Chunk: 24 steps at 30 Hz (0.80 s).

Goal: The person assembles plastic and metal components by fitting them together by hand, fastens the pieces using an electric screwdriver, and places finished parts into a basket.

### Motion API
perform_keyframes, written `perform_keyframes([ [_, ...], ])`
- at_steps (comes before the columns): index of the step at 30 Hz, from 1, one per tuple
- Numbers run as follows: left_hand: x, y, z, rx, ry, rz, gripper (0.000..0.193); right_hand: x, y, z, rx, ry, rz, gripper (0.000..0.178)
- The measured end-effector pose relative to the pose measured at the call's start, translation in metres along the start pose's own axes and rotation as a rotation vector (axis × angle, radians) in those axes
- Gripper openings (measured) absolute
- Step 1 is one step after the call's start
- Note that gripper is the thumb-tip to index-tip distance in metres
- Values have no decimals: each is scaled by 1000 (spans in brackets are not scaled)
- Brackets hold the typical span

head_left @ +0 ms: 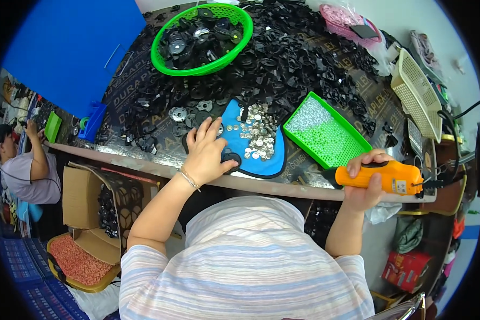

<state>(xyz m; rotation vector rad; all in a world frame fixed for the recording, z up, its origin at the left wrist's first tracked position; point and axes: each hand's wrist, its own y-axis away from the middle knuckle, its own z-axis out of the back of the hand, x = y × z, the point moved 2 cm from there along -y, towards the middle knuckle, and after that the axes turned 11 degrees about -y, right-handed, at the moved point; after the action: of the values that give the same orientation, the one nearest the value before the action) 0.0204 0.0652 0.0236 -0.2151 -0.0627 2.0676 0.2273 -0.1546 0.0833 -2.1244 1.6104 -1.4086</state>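
My right hand is wrapped around an orange electric screwdriver. Its black nose points left, and a cord runs from its right end. With fingers spread, my left hand rests at the left side of a blue mat, its thumb touching a round black part. What lies under the palm is partly hidden. Small silvery round pieces are heaped on the mat. Grey and black discs lie just beyond my left fingers. To the mat's right, a green tray holds many tiny silver pieces.
Loose black plastic parts cover the far table. A green basket of black discs stands among them, with a pink basket and cream basket at right. Lower left is an open carton. Another person sits far left.
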Motion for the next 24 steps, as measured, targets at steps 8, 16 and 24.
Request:
perform_keyframes([
  [8, -19, 3, -1, -56, 68, -24, 28, -3, -16, 29, -94, 192, 160, 23],
  [16, -64, -1, -29, 369, 1402, 133, 22, -19, -15, 39, -181, 194, 108, 25],
  [24, -108, -15, -41, 680, 1436, 298, 21, -27, -20, 42, -127, 235, 99, 21],
])
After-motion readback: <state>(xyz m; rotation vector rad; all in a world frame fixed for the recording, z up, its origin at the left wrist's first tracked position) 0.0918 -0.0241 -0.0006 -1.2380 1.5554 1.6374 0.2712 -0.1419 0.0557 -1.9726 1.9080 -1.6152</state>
